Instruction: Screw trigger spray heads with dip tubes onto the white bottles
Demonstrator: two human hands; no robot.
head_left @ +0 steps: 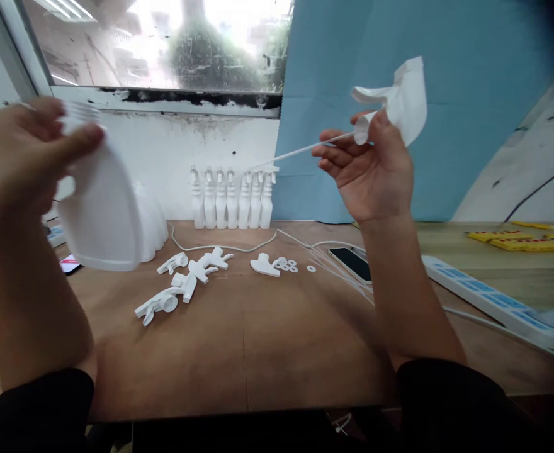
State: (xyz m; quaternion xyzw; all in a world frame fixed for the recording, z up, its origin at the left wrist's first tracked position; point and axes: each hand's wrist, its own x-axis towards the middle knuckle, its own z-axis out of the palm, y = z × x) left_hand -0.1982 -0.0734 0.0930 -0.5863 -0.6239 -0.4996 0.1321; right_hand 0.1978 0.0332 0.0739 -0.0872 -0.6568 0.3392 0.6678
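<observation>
My left hand (31, 151) grips a white plastic spray bottle (102, 201) by its neck, raised over the left of the table; its threaded top has no sprayer on it. Up on the right, my right hand (366, 157) is closed around a white trigger sprayer head (407, 104). A thin white dip tube (300, 151) sticks out of the sprayer's collar and slants left, apart from the bottle. Loose sprayer heads (201, 267) lie between the hands on the table, and another sprayer head (264, 265) rests beside several small white rings (286, 264).
Several spray bottles fitted with sprayers (232, 204) stand along the wall. More bare bottles (152, 226) are behind the held one. Loose tubes (340, 274), a phone (351, 264) and a power strip (485, 296) lie right. A white cable (220, 248) crosses the table.
</observation>
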